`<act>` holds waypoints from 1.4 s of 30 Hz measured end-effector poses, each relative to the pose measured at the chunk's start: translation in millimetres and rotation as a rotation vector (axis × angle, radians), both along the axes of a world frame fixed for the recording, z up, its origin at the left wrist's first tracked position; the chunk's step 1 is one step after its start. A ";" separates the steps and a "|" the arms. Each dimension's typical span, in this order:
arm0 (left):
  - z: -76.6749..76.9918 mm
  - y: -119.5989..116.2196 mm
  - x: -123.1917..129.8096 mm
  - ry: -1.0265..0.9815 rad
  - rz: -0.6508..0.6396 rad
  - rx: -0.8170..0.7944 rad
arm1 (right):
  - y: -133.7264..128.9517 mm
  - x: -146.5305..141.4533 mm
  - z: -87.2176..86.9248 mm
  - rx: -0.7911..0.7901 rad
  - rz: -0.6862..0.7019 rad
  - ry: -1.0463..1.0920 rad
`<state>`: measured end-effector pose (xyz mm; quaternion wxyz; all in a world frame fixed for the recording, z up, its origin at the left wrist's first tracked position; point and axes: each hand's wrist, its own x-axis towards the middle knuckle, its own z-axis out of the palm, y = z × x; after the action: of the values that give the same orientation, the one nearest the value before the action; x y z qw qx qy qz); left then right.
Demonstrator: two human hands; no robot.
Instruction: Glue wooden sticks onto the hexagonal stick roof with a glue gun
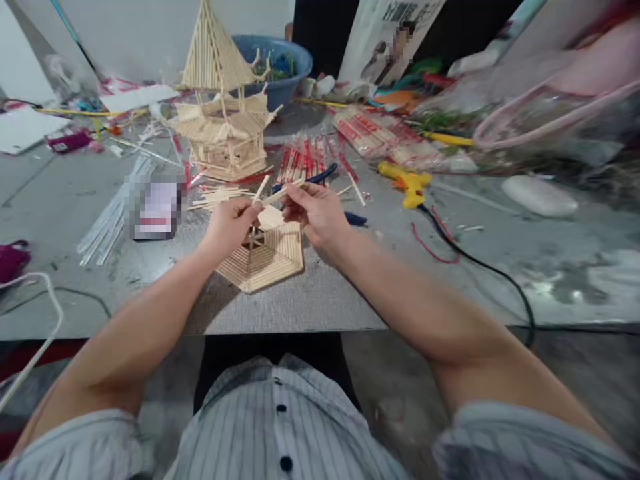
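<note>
My left hand (231, 225) pinches a short wooden stick (261, 189) that points up and away from me. In my right hand (316, 212), another thin wooden stick (284, 193) is held between thumb and fingers, slanting toward the left hand. The two sticks come close together, but I cannot tell whether they touch. Beneath both hands a hexagonal panel of glued sticks (275, 257) lies flat on the table, with a small opening near its middle. Just behind the hands, loose wooden sticks (215, 197) lie in a pile.
A stick-built pagoda model (227, 127) stands behind the hands. A phone (157, 210) and clear glue sticks (117, 210) lie left. Red-wrapped chopsticks (305, 159) lie behind. The yellow glue gun (413, 185) trails a black cord at right. A blue basin (295, 70) stands at the back.
</note>
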<state>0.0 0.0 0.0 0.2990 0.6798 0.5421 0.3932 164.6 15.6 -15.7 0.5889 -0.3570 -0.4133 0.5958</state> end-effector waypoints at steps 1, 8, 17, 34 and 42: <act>-0.1 -0.9 0.2 0.023 -0.023 0.010 | 1.0 0.8 0.6 -0.002 0.008 -0.023; 2.2 -2.3 -2.5 -0.048 -0.234 -0.056 | 2.7 8.5 10.5 -0.015 0.050 -0.180; 8.9 -4.6 -2.3 -0.087 -0.279 -0.199 | -10.6 1.0 17.6 0.010 0.232 -0.363; 18.9 -4.4 -0.3 -0.451 -0.108 -0.374 | 22.5 48.1 28.2 0.083 0.217 -1.805; 12.7 -1.1 -4.1 -0.480 -0.137 -0.304 | 21.0 119.4 54.1 -0.181 -0.423 -1.758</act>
<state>-4.1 -1.1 12.7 0.5428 0.5498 0.4616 0.4359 284.0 36.6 38.4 0.1283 -0.7963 -0.5908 0.0184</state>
